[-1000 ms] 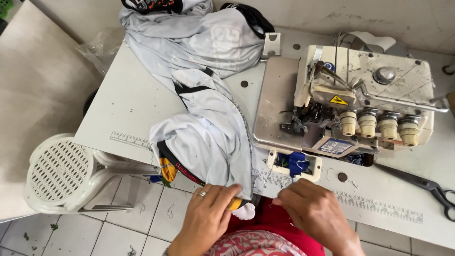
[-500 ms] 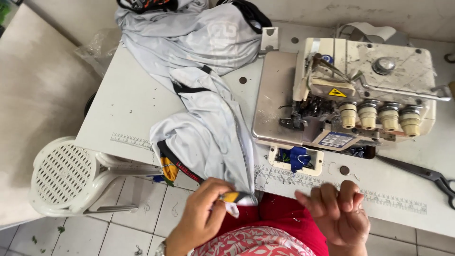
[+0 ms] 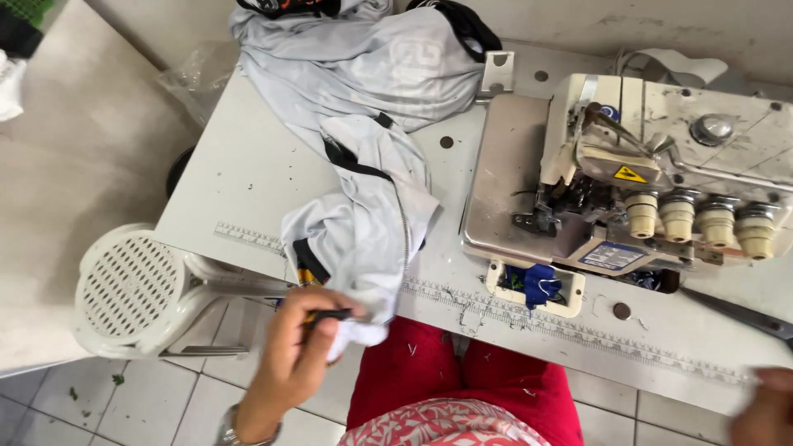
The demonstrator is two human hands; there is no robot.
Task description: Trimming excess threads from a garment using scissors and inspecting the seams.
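Two hands show low in the frame: the left hand [image 3: 310, 334] pinches the grey garment [image 3: 363, 223] hem, drawing it off the table [image 3: 239, 173] edge for handling. The right hand [image 3: 764, 405], lower right, is mostly cut off; I cannot tell its grip.

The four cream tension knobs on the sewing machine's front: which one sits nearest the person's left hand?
The leftmost knob, beside the dark needle area; the other three run rightward, away from the left hand.
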